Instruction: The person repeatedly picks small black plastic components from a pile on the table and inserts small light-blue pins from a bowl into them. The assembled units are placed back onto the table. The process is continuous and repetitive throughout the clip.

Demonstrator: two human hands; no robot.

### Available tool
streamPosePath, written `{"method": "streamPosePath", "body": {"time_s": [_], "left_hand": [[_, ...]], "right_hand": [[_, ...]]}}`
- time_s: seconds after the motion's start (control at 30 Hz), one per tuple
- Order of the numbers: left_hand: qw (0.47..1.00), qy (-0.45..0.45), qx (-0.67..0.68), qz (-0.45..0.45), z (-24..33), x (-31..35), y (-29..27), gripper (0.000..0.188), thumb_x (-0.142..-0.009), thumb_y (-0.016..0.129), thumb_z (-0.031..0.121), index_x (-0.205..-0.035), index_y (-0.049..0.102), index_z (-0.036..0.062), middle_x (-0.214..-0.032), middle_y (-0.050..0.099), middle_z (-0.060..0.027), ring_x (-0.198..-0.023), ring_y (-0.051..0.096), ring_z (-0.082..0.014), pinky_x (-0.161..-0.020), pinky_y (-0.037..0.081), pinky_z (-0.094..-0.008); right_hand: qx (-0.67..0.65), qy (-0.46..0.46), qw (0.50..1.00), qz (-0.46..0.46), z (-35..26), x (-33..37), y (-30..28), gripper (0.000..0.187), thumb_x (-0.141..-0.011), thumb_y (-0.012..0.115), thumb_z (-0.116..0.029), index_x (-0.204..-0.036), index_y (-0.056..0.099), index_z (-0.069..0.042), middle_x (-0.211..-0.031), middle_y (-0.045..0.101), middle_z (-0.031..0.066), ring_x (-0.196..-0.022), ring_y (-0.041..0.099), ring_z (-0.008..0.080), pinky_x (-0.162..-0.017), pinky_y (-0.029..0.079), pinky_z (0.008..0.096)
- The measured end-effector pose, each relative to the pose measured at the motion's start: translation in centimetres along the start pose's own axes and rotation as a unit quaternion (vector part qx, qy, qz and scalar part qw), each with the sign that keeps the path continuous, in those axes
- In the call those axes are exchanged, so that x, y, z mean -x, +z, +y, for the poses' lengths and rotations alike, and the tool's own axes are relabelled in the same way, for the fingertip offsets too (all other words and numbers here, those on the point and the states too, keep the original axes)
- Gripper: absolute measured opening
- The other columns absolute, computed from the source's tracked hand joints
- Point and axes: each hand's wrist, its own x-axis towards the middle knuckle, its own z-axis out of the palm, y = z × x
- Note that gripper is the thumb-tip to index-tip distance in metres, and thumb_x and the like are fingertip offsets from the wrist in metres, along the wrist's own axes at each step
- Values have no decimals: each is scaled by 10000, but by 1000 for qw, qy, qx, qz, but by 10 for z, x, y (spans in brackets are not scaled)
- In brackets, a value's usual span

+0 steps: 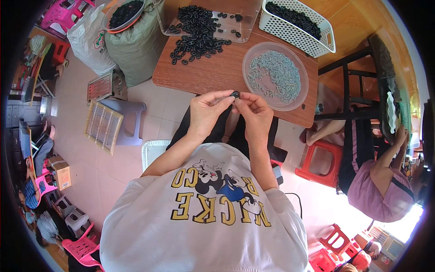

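Over the near edge of the brown table, both my hands pinch one small black oval plastic part. My left hand holds it by thumb and forefinger from the left. From the right, the thumb and fingers of my right hand close on it; whether a screw sits in it is too small to tell. Ahead lies a heap of similar black parts, spilling from a clear plastic bin lying on the table. A round translucent tub of small silvery screws stands right of them.
A white perforated basket of black parts stands at the far right. Full sacks stand left of the table, beside a grey stool with a bamboo rack. To the right, a person in pink sits near a red stool.
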Motion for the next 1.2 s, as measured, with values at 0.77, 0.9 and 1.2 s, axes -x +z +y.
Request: {"method": "streamPosePath", "body": {"time_s": [0.77, 0.9, 1.2], "left_hand": [[986, 43, -137, -84, 9, -6, -12, 261, -839, 587, -34, -1096, 625, -5, -1011, 604, -78, -841, 613, -126, -742, 500, -225], [962, 129, -226, -79, 6, -5, -15, 248, -831, 590, -9, -1077, 623, -13, -939, 633, -96, -818, 631, -147, -709, 508, -246], [938, 210, -271, -55, 3, -3, -13, 228, -816, 606, -14, -1042, 635, -18, -957, 652, -117, -835, 635, -172, -703, 514, -263]], "right_hand": [[48, -35, 995, -82, 7, -6, -8, 283, -836, 620, -2, -1118, 617, 11, -839, 647, 53, -758, 616, 90, -651, 442, 183], [47, -48, 996, -66, 10, -4, -5, 262, -840, 615, -4, -1101, 623, 13, -821, 660, 54, -749, 617, 83, -637, 434, 175], [48, -58, 996, -38, 14, -1, 0, 238, -845, 609, -5, -1079, 626, 31, -832, 660, 70, -741, 622, 93, -658, 456, 186]]}}
